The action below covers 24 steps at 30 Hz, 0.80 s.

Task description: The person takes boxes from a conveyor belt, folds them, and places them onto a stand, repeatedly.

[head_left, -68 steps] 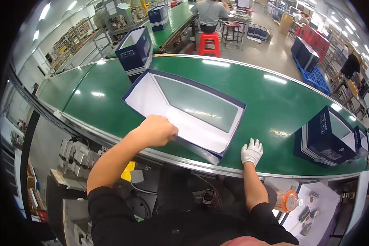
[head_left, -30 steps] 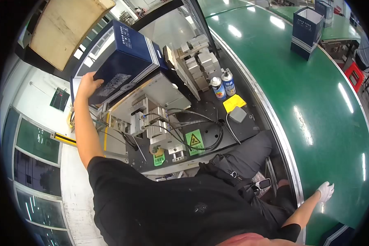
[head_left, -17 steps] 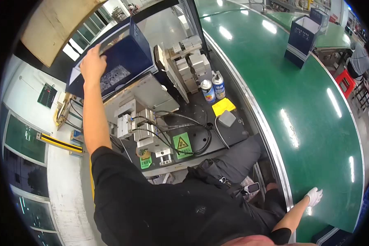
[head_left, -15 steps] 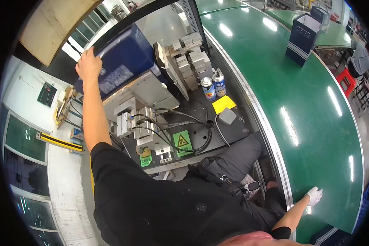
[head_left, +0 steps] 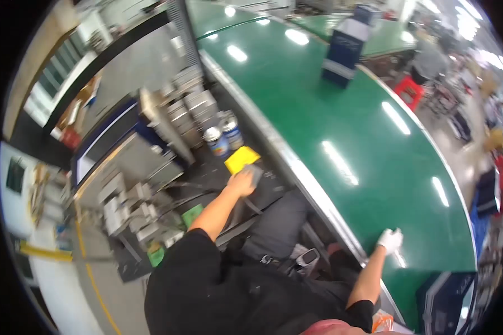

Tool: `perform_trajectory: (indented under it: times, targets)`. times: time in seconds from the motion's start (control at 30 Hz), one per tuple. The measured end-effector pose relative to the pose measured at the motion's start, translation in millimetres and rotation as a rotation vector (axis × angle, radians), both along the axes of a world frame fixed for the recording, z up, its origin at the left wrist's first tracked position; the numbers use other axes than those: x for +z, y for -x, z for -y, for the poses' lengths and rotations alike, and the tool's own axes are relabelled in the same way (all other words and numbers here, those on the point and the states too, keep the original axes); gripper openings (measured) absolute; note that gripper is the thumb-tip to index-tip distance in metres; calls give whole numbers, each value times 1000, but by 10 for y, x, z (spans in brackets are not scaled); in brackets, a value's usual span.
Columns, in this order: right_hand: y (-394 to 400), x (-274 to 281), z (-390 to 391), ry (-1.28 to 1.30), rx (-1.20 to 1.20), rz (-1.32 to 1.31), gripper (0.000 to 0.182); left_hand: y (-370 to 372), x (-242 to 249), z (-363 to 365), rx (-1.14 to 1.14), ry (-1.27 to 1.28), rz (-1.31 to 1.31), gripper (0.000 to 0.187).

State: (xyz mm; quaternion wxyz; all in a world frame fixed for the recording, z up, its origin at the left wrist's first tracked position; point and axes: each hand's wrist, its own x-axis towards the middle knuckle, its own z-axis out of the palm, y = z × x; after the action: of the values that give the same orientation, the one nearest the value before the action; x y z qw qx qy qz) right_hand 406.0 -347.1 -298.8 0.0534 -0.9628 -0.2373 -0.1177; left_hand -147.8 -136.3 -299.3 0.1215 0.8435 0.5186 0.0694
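My bare left hand is on or against a small grey block beside a yellow sheet on the black machine bed; blur hides its fingertips. My right hand, in a white glove, is over the green table near its front edge, fingers somewhat apart, nothing visible in them. Left of the machine's metal clamps, a dark blue box sits around a grey metal block. Two spray cans stand behind the yellow sheet.
A dark blue box lies at the table's near right corner, and another stands at its far side. Cables and metal fixtures are left of my left arm. A person is beyond the table near a red stool.
My left hand has left the blue box and come down to the grey block. The view has turned right, and more of the near blue box shows. My right hand stays over the table.
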Motion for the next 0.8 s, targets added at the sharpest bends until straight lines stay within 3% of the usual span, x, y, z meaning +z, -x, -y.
perform_trajectory:
  times: [0.03, 0.13, 0.2, 0.3, 0.37, 0.4, 0.47, 0.63, 0.8]
  targets:
    - [-29, -204, -1, -144, 78, 38, 42, -156, 61, -64, 9, 123, -57, 50]
    - [120, -187, -58, -138, 74, 1, 48, -463, 198, 41, 103, 522, -285, 41]
    - [144, -108, -110, -131, 57, -28, 48, -567, 163, 66, -4, 474, 17, 39]
    - [199, -25, -139, -92, 49, -133, 50, -726, 341, 240, -145, 375, -55, 39]
    - [151, -38, -164, -97, 67, -123, 49, -835, 307, 426, -193, 362, 35, 41]
    - [138, -63, -175, -92, 96, -120, 49, -907, 265, 496, -255, 487, 41, 50]
    - [99, -76, -264, -85, 162, -110, 48, -1009, -227, 799, -303, 378, -3, 65]
    - [-76, -96, -388, -134, 201, -101, 45, -1330, 131, 1061, -175, 295, -285, 79]
    - [-100, -159, -324, -208, 328, 83, 40, -1336, -38, 884, -195, 348, -250, 84]
